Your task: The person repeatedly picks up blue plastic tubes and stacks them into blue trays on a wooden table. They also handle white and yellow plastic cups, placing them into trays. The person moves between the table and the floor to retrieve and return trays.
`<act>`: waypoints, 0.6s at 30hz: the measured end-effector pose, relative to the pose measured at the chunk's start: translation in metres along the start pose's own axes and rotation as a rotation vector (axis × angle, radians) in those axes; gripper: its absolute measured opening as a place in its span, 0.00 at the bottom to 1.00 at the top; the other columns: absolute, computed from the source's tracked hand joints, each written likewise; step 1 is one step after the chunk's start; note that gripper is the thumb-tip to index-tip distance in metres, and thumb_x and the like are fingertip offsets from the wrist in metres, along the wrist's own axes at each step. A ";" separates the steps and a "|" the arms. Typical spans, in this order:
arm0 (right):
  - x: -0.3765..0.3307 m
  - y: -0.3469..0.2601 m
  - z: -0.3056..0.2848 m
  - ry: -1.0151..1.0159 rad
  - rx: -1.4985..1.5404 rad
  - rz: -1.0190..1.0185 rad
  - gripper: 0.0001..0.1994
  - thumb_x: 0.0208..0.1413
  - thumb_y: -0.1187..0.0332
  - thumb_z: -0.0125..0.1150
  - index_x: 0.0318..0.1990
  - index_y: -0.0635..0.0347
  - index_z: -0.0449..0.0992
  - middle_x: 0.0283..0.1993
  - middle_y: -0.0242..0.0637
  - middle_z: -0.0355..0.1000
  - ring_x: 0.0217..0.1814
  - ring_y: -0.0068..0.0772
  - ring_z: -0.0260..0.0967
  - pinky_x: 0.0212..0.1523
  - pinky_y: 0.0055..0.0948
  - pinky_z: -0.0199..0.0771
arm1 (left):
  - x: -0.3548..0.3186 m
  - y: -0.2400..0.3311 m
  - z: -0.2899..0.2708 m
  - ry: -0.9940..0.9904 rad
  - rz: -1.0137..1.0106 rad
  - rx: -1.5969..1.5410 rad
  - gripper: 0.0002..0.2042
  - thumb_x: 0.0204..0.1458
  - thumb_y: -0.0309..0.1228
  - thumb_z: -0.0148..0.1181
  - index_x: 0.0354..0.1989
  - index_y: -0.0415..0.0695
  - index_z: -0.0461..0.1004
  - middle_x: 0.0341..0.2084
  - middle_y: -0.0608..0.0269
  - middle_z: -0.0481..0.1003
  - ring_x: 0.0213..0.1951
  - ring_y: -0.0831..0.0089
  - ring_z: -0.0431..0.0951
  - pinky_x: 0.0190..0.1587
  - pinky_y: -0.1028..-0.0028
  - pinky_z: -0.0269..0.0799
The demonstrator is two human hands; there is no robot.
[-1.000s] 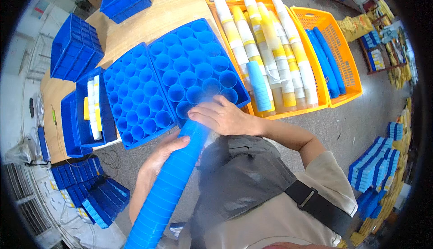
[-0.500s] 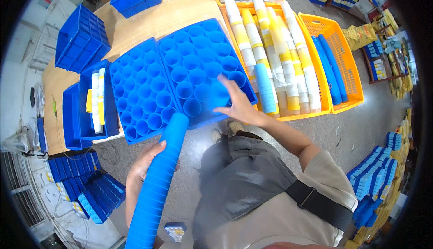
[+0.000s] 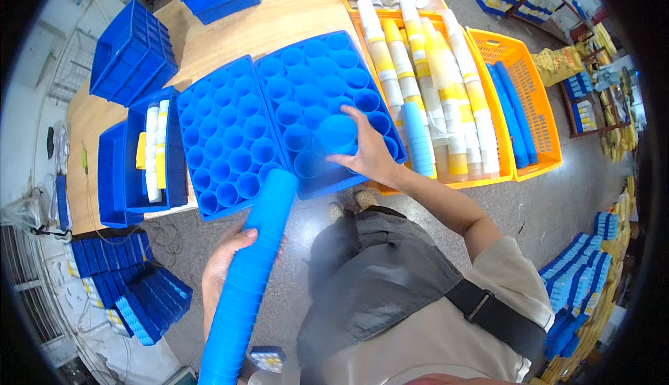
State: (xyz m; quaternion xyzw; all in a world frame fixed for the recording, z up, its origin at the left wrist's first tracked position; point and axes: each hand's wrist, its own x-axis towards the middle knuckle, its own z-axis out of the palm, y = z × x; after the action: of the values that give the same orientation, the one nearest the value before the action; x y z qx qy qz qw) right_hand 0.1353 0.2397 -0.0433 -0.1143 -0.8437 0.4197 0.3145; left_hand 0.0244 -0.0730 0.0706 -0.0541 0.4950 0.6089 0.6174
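My left hand (image 3: 224, 266) grips a long stack of nested blue cups (image 3: 252, 273) that rises from the lower edge toward the table. My right hand (image 3: 368, 155) holds a single blue cup (image 3: 336, 135) over the right blue tray (image 3: 327, 106), near its front right corner. That tray and the left blue tray (image 3: 226, 137) beside it are grids of round pockets, several filled with blue cups. Both trays overhang the wooden table's (image 3: 279, 22) front edge.
An orange crate (image 3: 481, 169) with several white-and-yellow cup stacks lies right of the trays; a second orange crate (image 3: 536, 85) holds blue stacks. Blue bins (image 3: 129, 57) stand on the table's left and back. More blue stacks (image 3: 132, 287) lie on the grey floor at left and right.
My right hand has left the top of the long stack with one cup and moved up over the right tray. The stack in my left hand has sunk lower.
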 end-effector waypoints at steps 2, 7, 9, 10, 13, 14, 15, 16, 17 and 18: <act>-0.014 0.013 0.005 -0.281 0.185 0.158 0.50 0.42 0.62 0.81 0.70 0.64 0.55 0.66 0.57 0.62 0.67 0.59 0.64 0.67 0.49 0.64 | -0.008 0.004 -0.007 0.103 -0.018 0.084 0.42 0.46 0.40 0.72 0.68 0.34 0.59 0.45 0.39 0.78 0.40 0.55 0.83 0.41 0.64 0.82; -0.026 -0.057 0.018 -0.448 -0.177 -0.346 0.50 0.35 0.60 0.81 0.69 0.64 0.61 0.71 0.51 0.59 0.70 0.52 0.60 0.61 0.45 0.65 | -0.003 0.002 0.000 0.161 -0.010 0.282 0.43 0.46 0.41 0.72 0.69 0.34 0.59 0.46 0.40 0.78 0.40 0.59 0.83 0.40 0.64 0.81; -0.019 -0.087 0.031 -0.586 -0.137 -0.684 0.44 0.43 0.61 0.75 0.69 0.63 0.63 0.70 0.48 0.63 0.68 0.43 0.63 0.59 0.45 0.65 | 0.000 -0.001 0.005 0.141 -0.020 0.322 0.43 0.46 0.42 0.72 0.69 0.34 0.59 0.47 0.40 0.78 0.40 0.60 0.83 0.39 0.65 0.81; -0.012 -0.094 0.037 -0.464 -0.375 -0.914 0.32 0.53 0.62 0.64 0.66 0.61 0.66 0.62 0.43 0.71 0.65 0.36 0.67 0.58 0.43 0.66 | -0.001 -0.002 0.007 0.124 -0.019 0.336 0.43 0.46 0.41 0.72 0.69 0.35 0.58 0.47 0.40 0.78 0.40 0.60 0.83 0.40 0.65 0.82; -0.003 -0.078 0.049 -0.357 -0.450 -0.740 0.25 0.54 0.66 0.61 0.61 0.58 0.70 0.58 0.39 0.73 0.60 0.35 0.70 0.57 0.40 0.66 | -0.014 -0.002 -0.001 0.047 0.009 0.252 0.44 0.48 0.43 0.71 0.69 0.33 0.57 0.49 0.39 0.77 0.39 0.60 0.83 0.40 0.66 0.82; 0.004 -0.059 0.048 -0.295 -0.340 -0.584 0.32 0.47 0.65 0.70 0.63 0.58 0.69 0.61 0.40 0.72 0.61 0.36 0.70 0.55 0.40 0.67 | -0.020 0.000 -0.007 0.015 0.020 0.200 0.44 0.48 0.44 0.70 0.69 0.32 0.57 0.50 0.39 0.77 0.39 0.60 0.83 0.40 0.66 0.82; 0.000 -0.049 0.054 -0.258 -0.131 -0.311 0.37 0.42 0.64 0.74 0.64 0.58 0.68 0.62 0.42 0.70 0.62 0.37 0.69 0.55 0.41 0.66 | -0.026 0.000 -0.014 0.020 0.019 0.120 0.44 0.49 0.43 0.70 0.70 0.32 0.56 0.50 0.38 0.76 0.39 0.59 0.84 0.39 0.66 0.83; -0.001 -0.037 0.058 -0.082 0.084 0.003 0.43 0.38 0.63 0.79 0.65 0.58 0.67 0.64 0.43 0.68 0.63 0.39 0.68 0.56 0.41 0.65 | -0.031 0.002 -0.023 0.023 0.016 0.040 0.43 0.49 0.42 0.69 0.71 0.32 0.56 0.51 0.38 0.76 0.39 0.59 0.84 0.38 0.67 0.83; -0.004 -0.027 0.062 -0.164 0.150 0.025 0.44 0.37 0.61 0.80 0.66 0.58 0.66 0.65 0.44 0.67 0.64 0.41 0.67 0.57 0.42 0.65 | -0.035 0.002 -0.033 -0.008 0.024 -0.042 0.43 0.50 0.41 0.69 0.71 0.32 0.55 0.52 0.37 0.75 0.39 0.59 0.84 0.36 0.67 0.84; -0.007 -0.019 0.065 -0.158 0.213 0.056 0.46 0.36 0.60 0.81 0.67 0.58 0.66 0.66 0.45 0.65 0.65 0.42 0.65 0.58 0.44 0.64 | -0.038 0.002 -0.045 0.053 0.036 -0.092 0.41 0.52 0.42 0.67 0.70 0.30 0.56 0.51 0.36 0.75 0.39 0.59 0.84 0.35 0.67 0.84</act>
State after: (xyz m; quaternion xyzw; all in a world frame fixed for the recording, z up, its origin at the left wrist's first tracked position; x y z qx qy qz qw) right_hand 0.1014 0.1836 -0.0608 -0.0705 -0.8131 0.5232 0.2452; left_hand 0.0067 -0.1293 0.0751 -0.0896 0.4838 0.6404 0.5898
